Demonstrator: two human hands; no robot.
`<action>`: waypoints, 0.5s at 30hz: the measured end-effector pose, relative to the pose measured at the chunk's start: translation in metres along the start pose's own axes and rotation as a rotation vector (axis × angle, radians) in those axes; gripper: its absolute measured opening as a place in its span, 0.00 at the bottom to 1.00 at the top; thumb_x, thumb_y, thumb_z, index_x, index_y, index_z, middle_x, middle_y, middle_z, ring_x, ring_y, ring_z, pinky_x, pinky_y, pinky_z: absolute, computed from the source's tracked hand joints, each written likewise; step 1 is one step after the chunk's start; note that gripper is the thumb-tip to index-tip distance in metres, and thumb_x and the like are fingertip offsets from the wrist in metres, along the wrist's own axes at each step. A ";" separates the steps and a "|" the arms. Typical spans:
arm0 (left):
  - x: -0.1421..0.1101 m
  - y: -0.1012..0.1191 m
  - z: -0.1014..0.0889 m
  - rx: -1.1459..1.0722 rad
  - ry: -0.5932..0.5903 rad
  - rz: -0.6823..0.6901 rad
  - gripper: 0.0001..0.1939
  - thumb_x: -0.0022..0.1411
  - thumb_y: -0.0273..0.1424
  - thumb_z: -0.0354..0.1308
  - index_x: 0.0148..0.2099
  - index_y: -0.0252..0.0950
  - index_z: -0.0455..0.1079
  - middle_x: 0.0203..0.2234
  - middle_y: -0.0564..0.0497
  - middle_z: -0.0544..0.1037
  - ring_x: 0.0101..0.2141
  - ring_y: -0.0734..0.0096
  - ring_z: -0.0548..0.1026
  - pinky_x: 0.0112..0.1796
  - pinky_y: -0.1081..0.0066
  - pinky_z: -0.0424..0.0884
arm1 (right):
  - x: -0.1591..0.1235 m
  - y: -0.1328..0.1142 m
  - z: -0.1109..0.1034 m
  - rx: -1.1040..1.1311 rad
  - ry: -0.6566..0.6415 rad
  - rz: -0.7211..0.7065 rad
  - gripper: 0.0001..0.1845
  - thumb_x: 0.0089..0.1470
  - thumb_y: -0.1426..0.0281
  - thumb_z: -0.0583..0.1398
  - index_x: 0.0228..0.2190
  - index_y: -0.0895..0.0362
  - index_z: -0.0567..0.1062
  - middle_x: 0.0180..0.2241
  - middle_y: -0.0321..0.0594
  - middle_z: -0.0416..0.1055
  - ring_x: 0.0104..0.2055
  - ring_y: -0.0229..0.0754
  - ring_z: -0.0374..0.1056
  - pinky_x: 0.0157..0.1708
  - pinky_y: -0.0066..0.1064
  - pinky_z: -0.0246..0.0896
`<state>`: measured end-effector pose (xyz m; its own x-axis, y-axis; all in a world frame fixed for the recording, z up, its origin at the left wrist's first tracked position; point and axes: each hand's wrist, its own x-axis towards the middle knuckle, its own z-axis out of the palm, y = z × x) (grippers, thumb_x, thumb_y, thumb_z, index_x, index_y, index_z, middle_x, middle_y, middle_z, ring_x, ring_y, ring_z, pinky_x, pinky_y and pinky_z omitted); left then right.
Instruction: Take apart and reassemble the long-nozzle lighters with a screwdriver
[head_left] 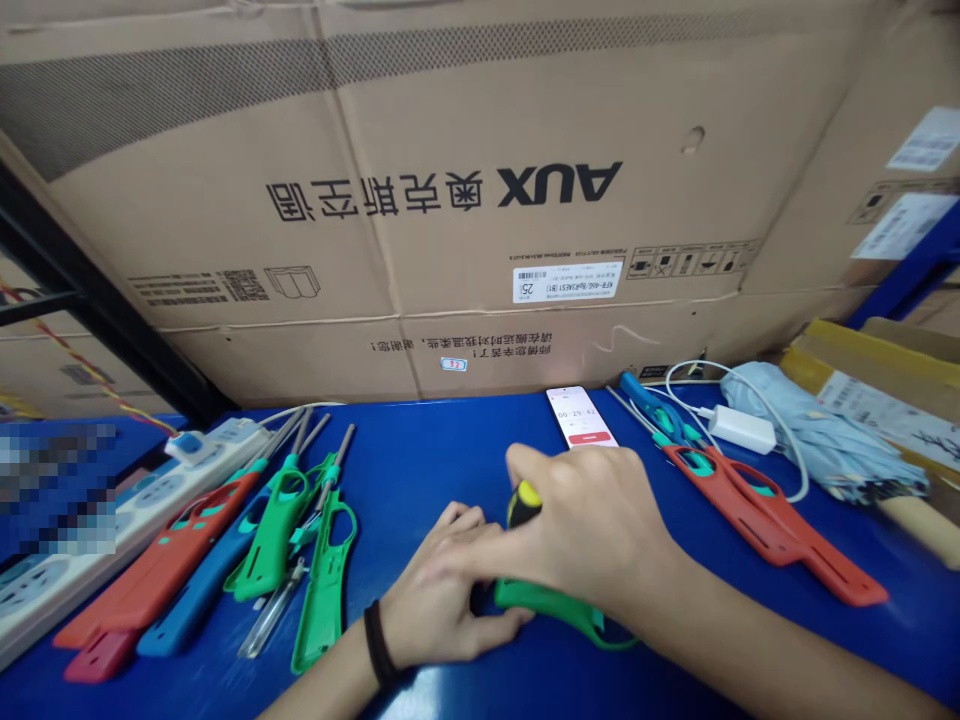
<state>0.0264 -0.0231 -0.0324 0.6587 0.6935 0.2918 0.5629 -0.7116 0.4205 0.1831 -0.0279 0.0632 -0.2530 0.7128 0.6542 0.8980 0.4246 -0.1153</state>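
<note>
My right hand (pixel 592 515) is closed around a screwdriver (pixel 524 497) with a yellow and black handle. Its shaft and tip are hidden beneath my fingers. Under both hands a green gas lighter (pixel 551 608) lies on the blue tabletop, its far part covered. My left hand (pixel 450 590), with a black band (pixel 379 645) at the wrist, curls at the end of this lighter with the thumb against it. To the left lie a green lighter half (pixel 322 600), an opened green lighter (pixel 274 530) and a clear fuel tube (pixel 274 610).
Red lighters (pixel 169 560) and a blue one (pixel 202 575) lie beside a power strip (pixel 120 530). A phone (pixel 581 418) showing a timer leans at the back. Rightward are more red lighters (pixel 765 515), a white charger (pixel 742 430) and a folded umbrella (pixel 825 430). A large cardboard box (pixel 450 120) walls the back.
</note>
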 end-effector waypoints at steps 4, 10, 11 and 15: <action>0.000 0.002 -0.003 -0.025 -0.047 -0.032 0.16 0.49 0.39 0.63 0.29 0.37 0.59 0.25 0.52 0.70 0.31 0.64 0.68 0.35 0.65 0.62 | 0.004 0.010 0.001 -0.080 -0.106 0.196 0.40 0.39 0.31 0.45 0.11 0.55 0.64 0.09 0.37 0.60 0.13 0.38 0.56 0.18 0.28 0.33; 0.001 0.003 -0.008 -0.053 -0.085 -0.028 0.16 0.47 0.37 0.63 0.31 0.37 0.60 0.22 0.55 0.68 0.29 0.67 0.65 0.36 0.65 0.59 | 0.008 0.041 -0.033 0.271 -0.019 0.371 0.31 0.42 0.40 0.57 0.13 0.55 0.63 0.11 0.31 0.60 0.15 0.34 0.55 0.17 0.26 0.46; 0.000 0.003 -0.009 -0.047 -0.093 -0.028 0.16 0.45 0.36 0.63 0.31 0.37 0.60 0.22 0.55 0.67 0.29 0.67 0.64 0.37 0.65 0.58 | 0.008 0.049 -0.041 0.343 -0.001 0.415 0.31 0.42 0.41 0.58 0.13 0.55 0.63 0.11 0.31 0.60 0.16 0.34 0.56 0.17 0.26 0.48; 0.000 0.006 -0.014 0.010 -0.144 -0.010 0.17 0.38 0.33 0.61 0.30 0.37 0.58 0.26 0.54 0.66 0.31 0.65 0.63 0.39 0.64 0.56 | 0.001 0.084 -0.056 0.755 -0.004 0.530 0.29 0.47 0.45 0.57 0.14 0.56 0.67 0.16 0.39 0.69 0.18 0.38 0.65 0.20 0.29 0.58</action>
<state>0.0223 -0.0259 -0.0178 0.7172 0.6780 0.1607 0.5745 -0.7059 0.4142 0.2790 -0.0231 0.0961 0.1219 0.9191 0.3746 0.4244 0.2929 -0.8568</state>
